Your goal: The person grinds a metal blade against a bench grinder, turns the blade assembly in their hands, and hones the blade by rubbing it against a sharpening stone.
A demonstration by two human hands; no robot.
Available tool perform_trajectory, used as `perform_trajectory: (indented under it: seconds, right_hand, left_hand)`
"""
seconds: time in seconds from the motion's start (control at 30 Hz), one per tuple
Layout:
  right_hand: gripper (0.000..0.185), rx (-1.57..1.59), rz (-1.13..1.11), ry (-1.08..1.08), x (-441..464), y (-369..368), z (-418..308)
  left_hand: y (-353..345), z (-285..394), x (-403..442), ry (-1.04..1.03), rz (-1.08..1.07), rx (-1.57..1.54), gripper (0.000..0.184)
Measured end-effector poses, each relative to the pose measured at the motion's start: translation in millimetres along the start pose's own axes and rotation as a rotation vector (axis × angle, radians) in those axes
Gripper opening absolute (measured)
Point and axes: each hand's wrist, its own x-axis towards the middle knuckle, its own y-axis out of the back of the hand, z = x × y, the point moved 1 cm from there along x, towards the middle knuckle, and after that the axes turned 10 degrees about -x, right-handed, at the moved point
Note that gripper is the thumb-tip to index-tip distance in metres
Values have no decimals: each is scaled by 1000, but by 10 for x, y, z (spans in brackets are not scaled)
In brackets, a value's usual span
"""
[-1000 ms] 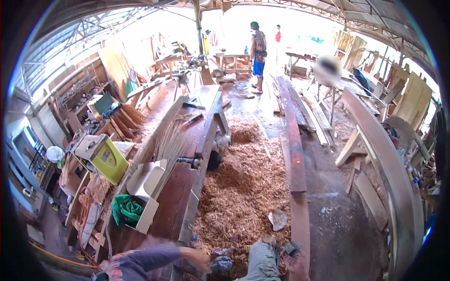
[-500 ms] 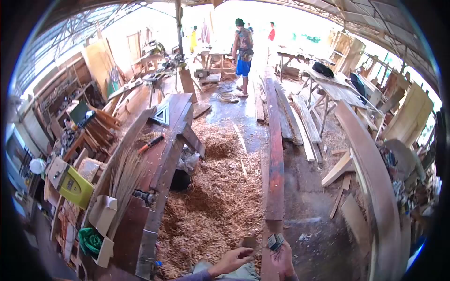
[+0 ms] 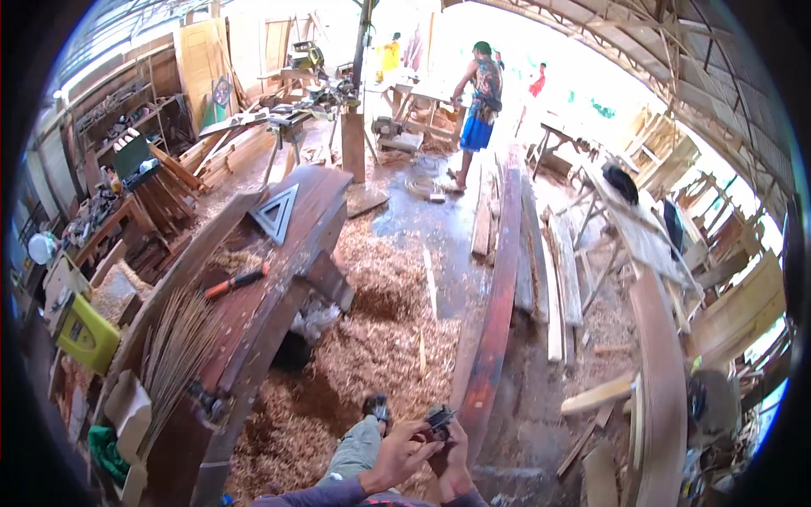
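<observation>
My right hand [image 3: 454, 459] is wrapped around a small dark block-shaped object [image 3: 440, 418], low in the centre of the view. Its exact kind does not show. My left hand [image 3: 402, 457] has come up beside it, fingers bent and closed against the object's left side; the fingertips are partly hidden. Both hands are in front of my body, above my trouser leg [image 3: 356, 452] and shoe [image 3: 377, 407]. To their right runs a long dark reddish timber beam [image 3: 492, 338].
Wood shavings [image 3: 372, 338] cover the floor. On the left workbench [image 3: 274, 279] lie a triangular square [image 3: 276, 215], an orange-handled tool [image 3: 236, 282] and a bundle of thin sticks [image 3: 182, 346]. A curved plank [image 3: 659, 363] stands right. A person [image 3: 481, 110] stands further back.
My left hand has moved right and closed against the object in my right hand. Both hands now meet, further left in view. The view has tilted, and a shoe now shows.
</observation>
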Motion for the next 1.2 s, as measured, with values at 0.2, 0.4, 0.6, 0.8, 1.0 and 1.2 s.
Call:
perform_trajectory:
  seconds: [0.2, 0.4, 0.6, 0.8, 1.0, 1.2]
  right_hand:
    - [28, -122, 57, -72, 2059, -235, -602]
    - [31, -30, 81, 51, 3009, -862, -1489]
    - [28, -38, 260, 115, 4076, -900, -2010]
    - [25, -115, 103, 244, 5739, -964, -2699]
    - [19, -137, 31, 229, 7536, -1213, -3502]
    - [28, -63, -71, 44, 9161, -1813, -3850]
  left_hand:
    - [433, 71, 1970, -32, 89, 93, 41]
    - [579, 414, 3395, -80, 28, 132, 35]
    - [476, 58, 4668, -41, 46, -21, 39]
    - [263, -379, 6393, -124, 3, -89, 44]
    - [-27, -804, 8282, -62, 110, -277, 38]
    - [445, -913, 9789, -96, 364, -235, 49]
